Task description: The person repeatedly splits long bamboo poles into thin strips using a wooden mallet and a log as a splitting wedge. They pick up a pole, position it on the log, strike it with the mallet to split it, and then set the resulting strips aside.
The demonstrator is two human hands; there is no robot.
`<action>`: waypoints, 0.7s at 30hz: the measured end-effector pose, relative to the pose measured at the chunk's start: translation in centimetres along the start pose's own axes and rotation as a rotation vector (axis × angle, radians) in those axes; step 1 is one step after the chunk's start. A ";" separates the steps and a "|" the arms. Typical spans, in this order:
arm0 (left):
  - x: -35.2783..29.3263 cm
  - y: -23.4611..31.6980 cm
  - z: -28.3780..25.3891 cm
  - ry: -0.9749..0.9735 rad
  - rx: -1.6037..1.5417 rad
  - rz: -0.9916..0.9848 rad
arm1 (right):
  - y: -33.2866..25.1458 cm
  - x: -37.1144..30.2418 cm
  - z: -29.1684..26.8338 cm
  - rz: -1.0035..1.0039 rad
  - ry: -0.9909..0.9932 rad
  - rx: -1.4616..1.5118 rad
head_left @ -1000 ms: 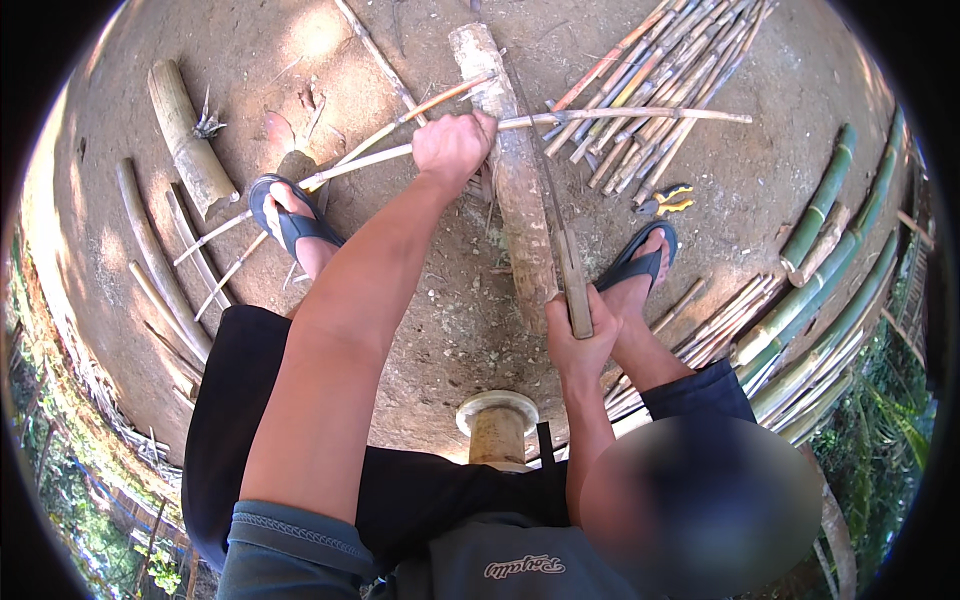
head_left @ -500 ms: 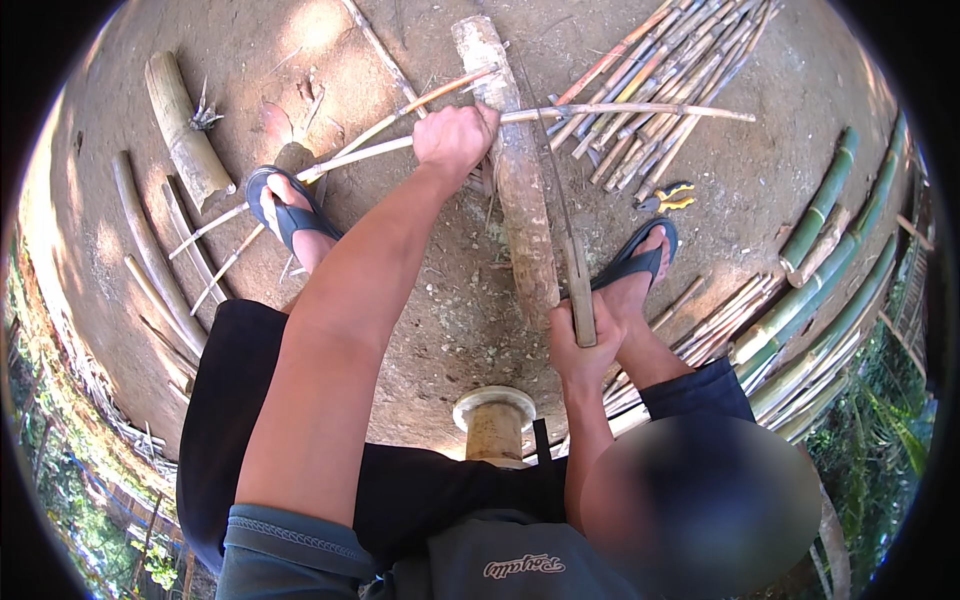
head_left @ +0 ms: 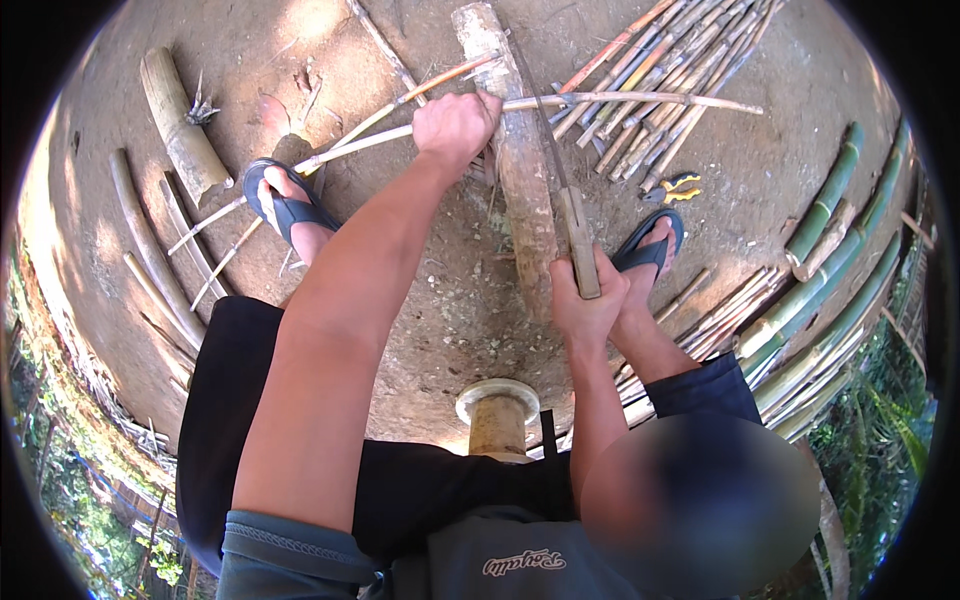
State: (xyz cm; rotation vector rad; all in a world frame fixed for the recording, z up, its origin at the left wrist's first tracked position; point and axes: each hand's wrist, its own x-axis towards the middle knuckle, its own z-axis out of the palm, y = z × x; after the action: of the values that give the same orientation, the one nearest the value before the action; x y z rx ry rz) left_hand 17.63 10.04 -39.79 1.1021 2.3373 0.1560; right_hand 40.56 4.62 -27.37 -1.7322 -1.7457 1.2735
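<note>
My left hand (head_left: 456, 130) is closed around a thin bamboo pole (head_left: 368, 144), pressing it down at a short thick log (head_left: 525, 185). The pole lies across the log, and its right end (head_left: 690, 99) sticks out past it. In my right hand (head_left: 590, 298) is the wooden handle (head_left: 578, 240) of a long saw. Its narrow blade (head_left: 548, 135), seen nearly edge-on, crosses the pole just right of the log. Whether the blade has cut into the pole cannot be made out. A second thin bamboo stick (head_left: 440, 86) rests with its tip on the log.
A pile of thin bamboo sticks (head_left: 665, 80) lies far right, with yellow-handled pliers (head_left: 680, 186) below it. Green bamboo poles (head_left: 825, 195) lie along the right. Thick bamboo pieces (head_left: 185, 130) lie left. My sandalled feet (head_left: 290, 205) flank the log.
My right hand has pushed the saw forward, away from me, along the blade's length. My left hand still grips the pole, which appears slightly farther up in the picture.
</note>
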 end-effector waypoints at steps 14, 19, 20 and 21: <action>0.2 -0.5 0.4 0.043 0.021 0.026 | -0.4 0.4 0.7 -0.001 0.018 -0.013; 0.0 -0.2 0.4 -0.026 0.019 0.028 | 0.4 0.8 0.4 -0.010 0.040 -0.019; 0.0 -0.1 -0.1 -0.074 0.035 0.054 | 0.5 0.3 -0.1 0.007 0.019 -0.044; 0.4 -0.4 -0.1 -0.025 0.035 0.074 | -0.1 0.7 0.0 0.002 0.005 -0.052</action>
State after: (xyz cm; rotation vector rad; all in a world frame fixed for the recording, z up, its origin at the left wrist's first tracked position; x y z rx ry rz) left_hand 17.14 10.05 -40.03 1.2013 2.2862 0.1280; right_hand 40.37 5.32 -27.52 -1.7640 -1.7903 1.2343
